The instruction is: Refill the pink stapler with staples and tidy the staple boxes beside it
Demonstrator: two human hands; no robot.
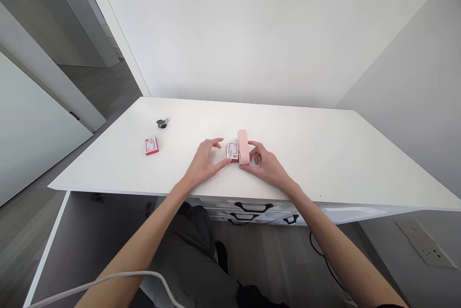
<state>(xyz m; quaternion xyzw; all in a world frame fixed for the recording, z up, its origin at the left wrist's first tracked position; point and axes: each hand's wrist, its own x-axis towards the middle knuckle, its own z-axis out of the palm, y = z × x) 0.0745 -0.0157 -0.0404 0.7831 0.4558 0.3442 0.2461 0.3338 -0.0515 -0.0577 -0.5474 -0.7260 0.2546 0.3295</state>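
A pale pink stapler [243, 146] lies on the white desk [324, 154], pointing away from me. My right hand [265, 165] curls around its near end, thumb and fingers on its sides. A small red and white box [232, 151] stands just left of the stapler. My left hand [205, 161] rests on the desk with fingers spread, its thumb tip touching the box's near left corner.
A second red and white box [151, 145] lies at the desk's left. A small black and silver object [162, 123] sits behind it. Drawers with black handles [254, 208] sit under the desk's front edge. A white cable [108, 281] crosses my lap.
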